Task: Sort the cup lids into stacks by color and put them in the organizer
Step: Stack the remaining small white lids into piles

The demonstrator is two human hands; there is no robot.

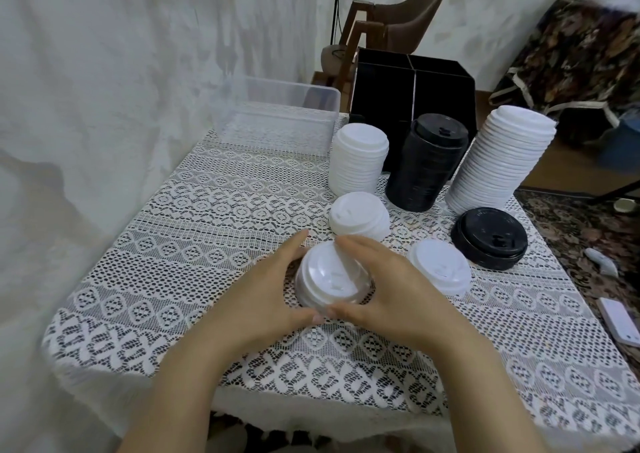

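One white lid stack | between fingers | left hand, right hand

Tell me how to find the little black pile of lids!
Start at the black organizer at the table's far edge, with three tall lid stacks before it. Just nearer, on the right, sits the short black stack. Every other low pile is white.

readable text: none legible
short black lid stack: faint raised lettering near its far top rim, too small and blurred to read
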